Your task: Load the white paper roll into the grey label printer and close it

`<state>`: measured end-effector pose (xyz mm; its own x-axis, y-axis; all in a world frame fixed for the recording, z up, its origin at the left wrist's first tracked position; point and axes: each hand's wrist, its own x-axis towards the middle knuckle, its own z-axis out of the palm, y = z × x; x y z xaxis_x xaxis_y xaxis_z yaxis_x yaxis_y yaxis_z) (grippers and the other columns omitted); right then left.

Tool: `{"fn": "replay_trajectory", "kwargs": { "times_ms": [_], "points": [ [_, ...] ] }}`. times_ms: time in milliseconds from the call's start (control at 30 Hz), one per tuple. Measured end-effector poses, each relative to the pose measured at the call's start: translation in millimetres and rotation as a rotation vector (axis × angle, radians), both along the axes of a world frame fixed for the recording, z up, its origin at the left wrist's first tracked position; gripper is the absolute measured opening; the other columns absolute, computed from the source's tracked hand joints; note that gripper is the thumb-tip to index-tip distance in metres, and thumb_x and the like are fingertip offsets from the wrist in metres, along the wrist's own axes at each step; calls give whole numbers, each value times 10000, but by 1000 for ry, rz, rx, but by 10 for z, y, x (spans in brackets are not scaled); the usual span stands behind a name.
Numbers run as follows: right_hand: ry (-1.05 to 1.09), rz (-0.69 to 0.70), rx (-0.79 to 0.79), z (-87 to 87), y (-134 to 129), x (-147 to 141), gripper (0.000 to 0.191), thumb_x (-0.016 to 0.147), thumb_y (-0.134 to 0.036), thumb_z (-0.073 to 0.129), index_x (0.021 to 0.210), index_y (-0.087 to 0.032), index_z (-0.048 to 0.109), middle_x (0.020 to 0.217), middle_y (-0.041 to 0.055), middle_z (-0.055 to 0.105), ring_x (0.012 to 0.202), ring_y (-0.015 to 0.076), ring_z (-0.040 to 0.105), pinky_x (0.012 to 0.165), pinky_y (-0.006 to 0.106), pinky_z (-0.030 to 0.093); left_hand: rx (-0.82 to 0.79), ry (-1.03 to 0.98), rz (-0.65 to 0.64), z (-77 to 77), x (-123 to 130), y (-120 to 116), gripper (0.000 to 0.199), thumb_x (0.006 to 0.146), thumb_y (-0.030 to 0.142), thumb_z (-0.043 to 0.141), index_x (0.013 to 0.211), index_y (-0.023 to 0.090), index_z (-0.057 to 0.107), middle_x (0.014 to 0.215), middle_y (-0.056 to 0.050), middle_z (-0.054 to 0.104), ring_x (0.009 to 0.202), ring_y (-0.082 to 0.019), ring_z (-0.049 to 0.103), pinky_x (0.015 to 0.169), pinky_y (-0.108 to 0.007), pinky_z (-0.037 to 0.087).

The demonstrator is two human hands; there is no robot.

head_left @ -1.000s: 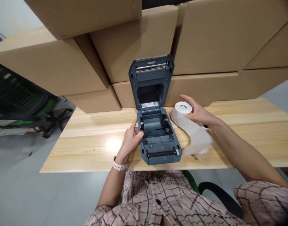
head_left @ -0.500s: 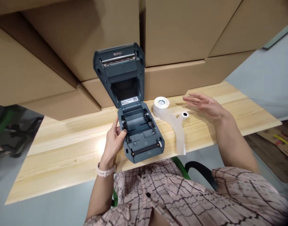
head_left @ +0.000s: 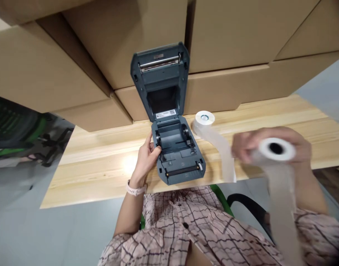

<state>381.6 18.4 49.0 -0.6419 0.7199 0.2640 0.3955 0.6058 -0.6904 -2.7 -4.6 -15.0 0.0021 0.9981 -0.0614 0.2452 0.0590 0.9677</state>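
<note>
A dark grey label printer (head_left: 176, 147) lies on the table with its lid (head_left: 160, 79) tipped up and back, its roll bay bare. My left hand (head_left: 147, 157) grips the printer's left side, thumb over the rim and fingers along the outer wall. Out to the right, my right hand (head_left: 299, 142), blurred by motion, is closed around a small white paper roll (head_left: 260, 149) with a black core. A long paper strip (head_left: 282, 207) hangs down from it. To the right of the printer stands a larger label roll (head_left: 198, 125), its loose strip (head_left: 227, 162) reaching the table's front edge.
Large cardboard boxes (head_left: 227, 33) are stacked along the back of the wooden table (head_left: 97, 162). A chair with a green frame and black armrest (head_left: 245, 203) is under me. Another chair (head_left: 16, 125) stands on the floor at the left.
My right hand has gone from open over the table to holding the small paper roll, lifted toward me and rightward. My left hand stays on the printer. The view has shifted left.
</note>
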Motion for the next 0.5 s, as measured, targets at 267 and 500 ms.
{"fn": "replay_trajectory", "kwargs": {
  "times_ms": [267,500],
  "points": [
    [-351,274,264,-17,357,-1547,400,1139,-372,415,1342,-205,717,1110,116,763,1008,284,637,890,423,499,25,61,-11,-62,-26,21,862,891,293,635,1709,166,394,682,73,459,629,-133,412,607,-268,315],
    [-392,270,311,-243,312,-1481,431,1154,-374,445,1508,-220,635,1194,103,799,1037,264,687,932,421,511,43,143,-3,-55,-22,16,828,914,324,633,1699,176,413,672,72,493,633,-152,457,630,-287,325]
  ]
}}
